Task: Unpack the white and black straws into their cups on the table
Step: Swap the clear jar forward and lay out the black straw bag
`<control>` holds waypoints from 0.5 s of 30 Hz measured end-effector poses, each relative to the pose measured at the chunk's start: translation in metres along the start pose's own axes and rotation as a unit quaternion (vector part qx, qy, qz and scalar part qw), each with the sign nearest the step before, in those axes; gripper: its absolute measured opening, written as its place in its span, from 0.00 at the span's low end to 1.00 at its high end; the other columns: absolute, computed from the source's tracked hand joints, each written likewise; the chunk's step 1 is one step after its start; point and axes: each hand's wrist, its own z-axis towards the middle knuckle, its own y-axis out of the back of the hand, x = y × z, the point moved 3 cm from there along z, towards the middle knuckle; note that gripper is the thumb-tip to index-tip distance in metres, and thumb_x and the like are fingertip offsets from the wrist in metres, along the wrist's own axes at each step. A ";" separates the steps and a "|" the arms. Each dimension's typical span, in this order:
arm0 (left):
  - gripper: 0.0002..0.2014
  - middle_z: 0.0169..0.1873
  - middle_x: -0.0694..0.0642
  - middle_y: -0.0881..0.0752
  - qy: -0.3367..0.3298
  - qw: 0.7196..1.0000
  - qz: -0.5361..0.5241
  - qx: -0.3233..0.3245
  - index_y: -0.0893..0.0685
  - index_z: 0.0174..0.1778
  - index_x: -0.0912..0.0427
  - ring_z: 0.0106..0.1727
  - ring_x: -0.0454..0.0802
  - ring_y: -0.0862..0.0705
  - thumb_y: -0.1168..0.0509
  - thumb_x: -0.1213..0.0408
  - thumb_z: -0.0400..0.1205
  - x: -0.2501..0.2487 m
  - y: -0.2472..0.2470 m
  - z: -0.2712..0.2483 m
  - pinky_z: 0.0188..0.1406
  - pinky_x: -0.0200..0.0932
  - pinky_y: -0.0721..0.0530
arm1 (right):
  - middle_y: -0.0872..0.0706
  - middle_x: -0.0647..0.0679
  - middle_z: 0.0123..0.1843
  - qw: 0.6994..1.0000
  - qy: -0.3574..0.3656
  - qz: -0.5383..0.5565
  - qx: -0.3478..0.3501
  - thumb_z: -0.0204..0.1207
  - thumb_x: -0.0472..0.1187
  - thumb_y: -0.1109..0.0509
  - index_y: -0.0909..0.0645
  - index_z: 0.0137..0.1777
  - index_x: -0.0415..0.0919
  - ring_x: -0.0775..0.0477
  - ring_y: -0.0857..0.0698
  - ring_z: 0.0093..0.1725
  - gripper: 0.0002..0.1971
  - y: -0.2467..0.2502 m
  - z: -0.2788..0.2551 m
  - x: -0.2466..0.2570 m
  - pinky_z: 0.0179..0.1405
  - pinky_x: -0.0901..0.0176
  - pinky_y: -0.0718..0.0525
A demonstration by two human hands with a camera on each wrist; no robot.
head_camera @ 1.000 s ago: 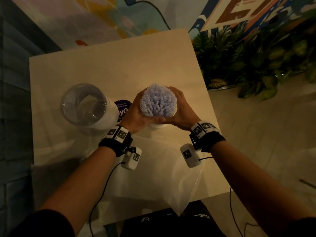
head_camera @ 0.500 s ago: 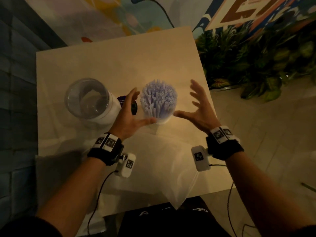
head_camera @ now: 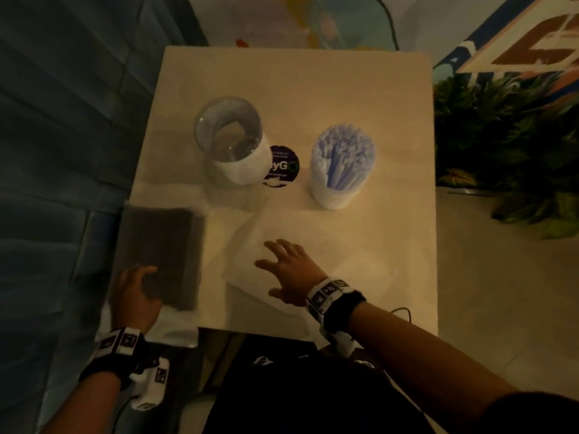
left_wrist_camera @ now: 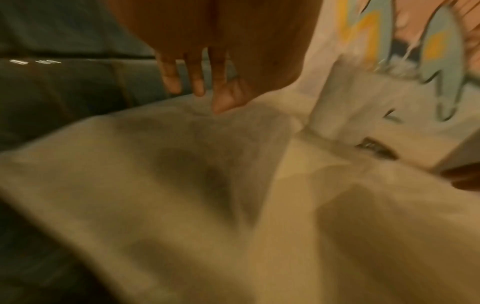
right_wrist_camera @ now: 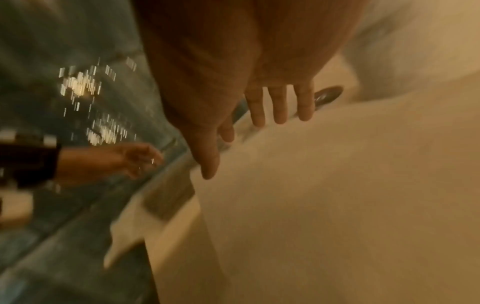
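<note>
White straws (head_camera: 343, 151) stand bunched in a clear cup (head_camera: 335, 195) at the right of the table. An empty clear cup (head_camera: 230, 139) stands to its left. A wrapped pack of black straws (head_camera: 159, 252) lies at the table's near left edge. My left hand (head_camera: 134, 289) reaches onto the pack's near end. In the left wrist view its fingers (left_wrist_camera: 197, 88) hang nearly straight, tips at the wrapper (left_wrist_camera: 182, 164). My right hand (head_camera: 288, 270) is spread flat over an empty clear bag (head_camera: 344, 245), fingers (right_wrist_camera: 279, 111) straight, holding nothing.
A round purple sticker (head_camera: 282, 167) lies between the two cups. The pale table (head_camera: 297, 83) ends just before my body, with potted plants (head_camera: 507, 145) to the right and a dark teal bench (head_camera: 62, 151) to the left. The wrist views are blurred.
Both hands let go of the cup of white straws and drew back toward me. The left went to the black straw pack, the right over the empty bag.
</note>
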 end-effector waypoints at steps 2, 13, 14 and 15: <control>0.37 0.78 0.61 0.32 0.001 0.999 0.047 0.027 0.20 0.72 0.52 0.76 0.69 0.31 0.30 0.84 0.68 0.025 -0.004 -0.004 0.71 0.71 0.27 | 0.54 0.42 0.88 0.997 -0.001 -0.057 0.051 0.74 0.54 0.26 0.40 0.84 0.57 0.33 0.52 0.86 0.40 -0.023 0.004 -0.006 0.83 0.32 0.47; 0.41 0.80 0.56 0.42 -0.079 0.984 0.091 0.128 0.37 0.82 0.37 0.75 0.67 0.37 0.24 0.54 0.76 -0.016 -0.005 0.021 0.72 0.61 0.26 | 0.57 0.54 0.89 0.991 -0.044 -0.086 0.091 0.76 0.53 0.29 0.40 0.82 0.67 0.42 0.56 0.87 0.36 -0.045 -0.092 -0.096 0.84 0.38 0.48; 0.41 0.79 0.56 0.42 -0.079 0.984 0.093 0.126 0.38 0.83 0.36 0.75 0.66 0.37 0.25 0.51 0.76 -0.023 -0.006 0.023 0.71 0.61 0.25 | 0.57 0.55 0.89 0.991 -0.052 -0.078 0.099 0.78 0.52 0.30 0.38 0.81 0.67 0.43 0.56 0.87 0.33 -0.043 -0.097 -0.096 0.85 0.39 0.48; 0.41 0.78 0.56 0.42 -0.078 0.985 0.093 0.123 0.38 0.83 0.37 0.75 0.66 0.36 0.25 0.49 0.76 -0.029 -0.006 0.026 0.70 0.60 0.24 | 0.56 0.56 0.88 0.989 -0.066 -0.073 0.106 0.79 0.52 0.32 0.36 0.80 0.67 0.44 0.55 0.88 0.30 -0.040 -0.099 -0.092 0.85 0.41 0.49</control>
